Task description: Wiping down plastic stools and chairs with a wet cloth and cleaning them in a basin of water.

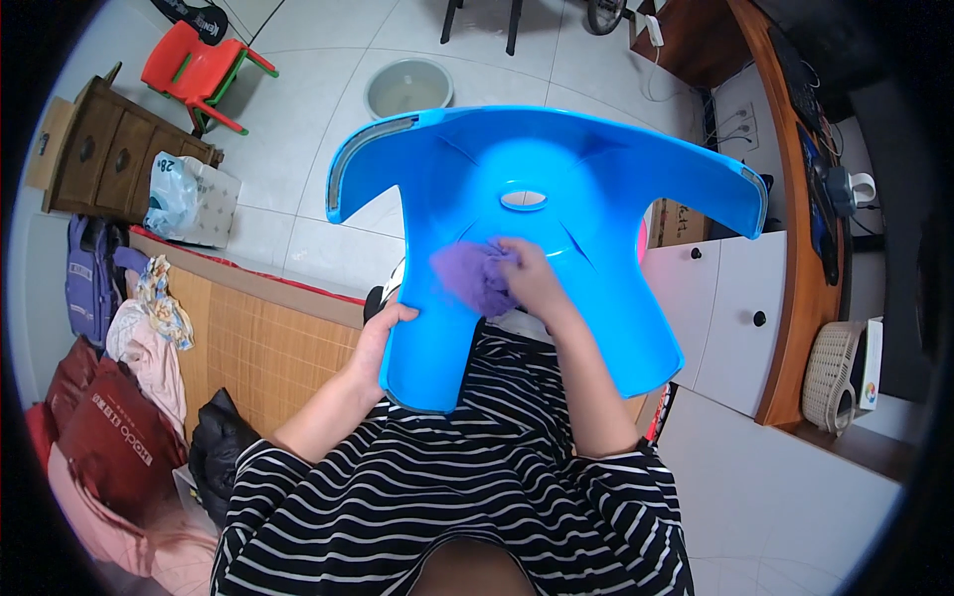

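A blue plastic stool (pixel 514 156) lies turned over in front of me, its hollow underside facing up and its legs spread outward. An oval hole pierces the middle of its seat. My left hand (pixel 376 343) grips the edge of the near left leg, thumb on the inner face. In my right hand (pixel 529 279) is a bunched purple cloth (pixel 477 279), held against or just over the inside of the stool near that leg. The cloth is blurred, so contact is hard to judge.
Beyond the stool, a basin (pixel 408 89) holding water stands on the tiled floor. A red child's chair (pixel 197 67) and wooden drawers (pixel 112 153) are at far left. A bamboo-mat bed (pixel 268 335) lies left; a wooden desk (pixel 790 261) with white cabinets (pixel 712 313) runs along the right.
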The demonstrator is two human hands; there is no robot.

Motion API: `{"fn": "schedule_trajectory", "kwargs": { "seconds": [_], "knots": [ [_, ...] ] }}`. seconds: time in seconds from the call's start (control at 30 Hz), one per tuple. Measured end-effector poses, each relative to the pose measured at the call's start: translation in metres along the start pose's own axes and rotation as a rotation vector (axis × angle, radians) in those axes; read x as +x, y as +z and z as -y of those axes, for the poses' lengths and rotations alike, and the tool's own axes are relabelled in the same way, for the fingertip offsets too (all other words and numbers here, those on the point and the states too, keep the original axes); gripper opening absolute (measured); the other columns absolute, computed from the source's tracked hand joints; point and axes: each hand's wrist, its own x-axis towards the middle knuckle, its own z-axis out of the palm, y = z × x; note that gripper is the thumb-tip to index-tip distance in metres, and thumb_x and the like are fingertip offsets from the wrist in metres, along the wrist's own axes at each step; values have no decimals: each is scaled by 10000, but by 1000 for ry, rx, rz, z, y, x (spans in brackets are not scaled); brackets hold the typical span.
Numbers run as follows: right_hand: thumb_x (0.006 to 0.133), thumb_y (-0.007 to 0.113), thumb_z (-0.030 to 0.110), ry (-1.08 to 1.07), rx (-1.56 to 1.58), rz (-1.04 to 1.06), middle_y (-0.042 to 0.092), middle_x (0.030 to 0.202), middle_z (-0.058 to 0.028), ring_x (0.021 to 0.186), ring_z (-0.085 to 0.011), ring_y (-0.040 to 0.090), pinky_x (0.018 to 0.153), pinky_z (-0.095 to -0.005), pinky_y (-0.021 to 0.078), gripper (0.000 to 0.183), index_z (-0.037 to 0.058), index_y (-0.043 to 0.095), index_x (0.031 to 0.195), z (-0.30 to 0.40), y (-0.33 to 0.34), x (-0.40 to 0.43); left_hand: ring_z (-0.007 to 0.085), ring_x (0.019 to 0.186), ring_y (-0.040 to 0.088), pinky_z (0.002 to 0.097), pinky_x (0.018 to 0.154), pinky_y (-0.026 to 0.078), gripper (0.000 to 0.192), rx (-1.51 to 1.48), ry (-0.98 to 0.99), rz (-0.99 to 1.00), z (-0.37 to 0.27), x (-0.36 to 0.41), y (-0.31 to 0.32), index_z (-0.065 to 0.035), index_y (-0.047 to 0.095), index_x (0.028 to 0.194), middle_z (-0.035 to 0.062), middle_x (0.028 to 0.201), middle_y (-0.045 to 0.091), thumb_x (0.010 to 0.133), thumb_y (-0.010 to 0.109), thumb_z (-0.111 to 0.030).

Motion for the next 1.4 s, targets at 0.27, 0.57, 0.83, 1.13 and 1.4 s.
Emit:
{"fn": "schedule_trajectory", "kwargs": {
  "seconds": [0.27, 0.57, 0.83, 1.13, 1.4],
  "knots": [
    [779, 704, 264, -129, -645, -164, 624, 1149, -159, 1001, -341, 614, 833, -424, 495, 375, 75, 654, 1099, -16, 59, 2, 278, 964, 648, 390, 828, 553, 471, -2, 65, -35, 3, 5, -11, 11, 499, 1264, 177, 1134, 630, 907, 548, -293],
    [771, 659, 82, -358, -226, 112, 626, 1091, -139, 981, -324, 611, 827, -395, 493, 254, 50, 643, 1023, 54, 65, -76, 305, 1084, 607, 445, 951, 491, 575, -242, 73, 129, -3, 2, 13, 6, 453, 1333, 181, 1210, 606, 994, 417, -458],
    [678, 624, 22, -465, -140, 427, 595, 1115, -64, 1035, -269, 556, 917, -383, 410, 218, 98, 644, 880, 75, 51, -127, 295, 982, 618, 420, 894, 508, 464, -142, -61, -23, -3, 1, 4, -11, 514, 1222, 166, 1117, 629, 967, 480, -398],
    [719, 581, 50, -271, -190, 5, 626, 891, -118, 838, -329, 588, 742, -425, 465, 89, 41, 601, 806, -12, 52, -46, 275, 990, 637, 391, 866, 539, 472, -126, -47, 3, 2, 3, -3, -7, 527, 1238, 150, 1128, 639, 978, 456, -394],
    [716, 548, -10, -307, -104, 111, 599, 992, -126, 914, -284, 582, 774, -371, 464, 214, 18, 582, 925, 31, 52, -88, 292, 1045, 615, 421, 933, 502, 472, -229, -28, 108, -1, 8, 3, 3, 483, 1280, 179, 1192, 606, 985, 432, -363]
  ]
}}
